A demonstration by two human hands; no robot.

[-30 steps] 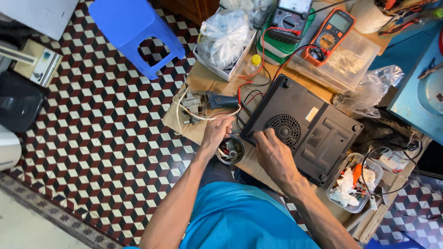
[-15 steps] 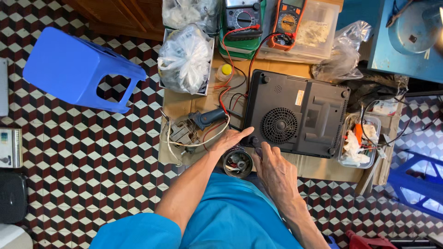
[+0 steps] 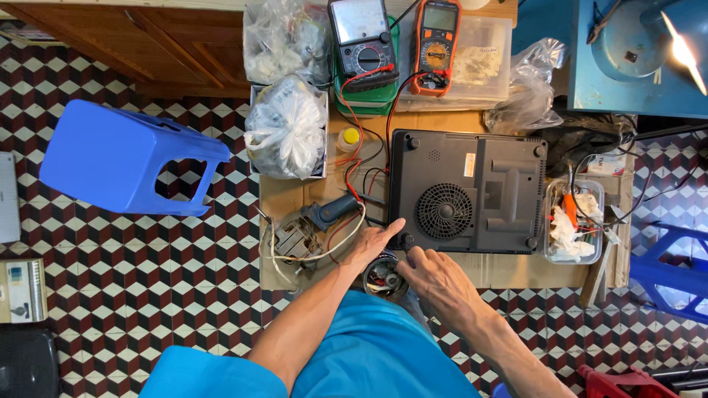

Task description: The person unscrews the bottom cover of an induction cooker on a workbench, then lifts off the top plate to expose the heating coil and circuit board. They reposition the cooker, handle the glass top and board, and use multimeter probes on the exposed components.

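Dark grey cooker [image 3: 472,191], flat on its face on the brown cardboard [image 3: 295,199], fan grille up. Left hand [image 3: 372,243] open, fingers out, thumb touching the cooker's near left corner. Right hand [image 3: 431,276] half curled, fingertips [image 3: 407,254] right at that same corner; any grip too hidden to tell. Small round tin [image 3: 385,276] between both hands. Blue stool [image 3: 125,158] tipped over, well apart.

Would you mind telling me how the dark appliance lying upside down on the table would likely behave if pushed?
The appliance looks flat, wide and rigid, so it would probably slide rather than tip or roll. Its small corner feet face upward, so little would grip the cardboard beneath. The wires beside it might snag.
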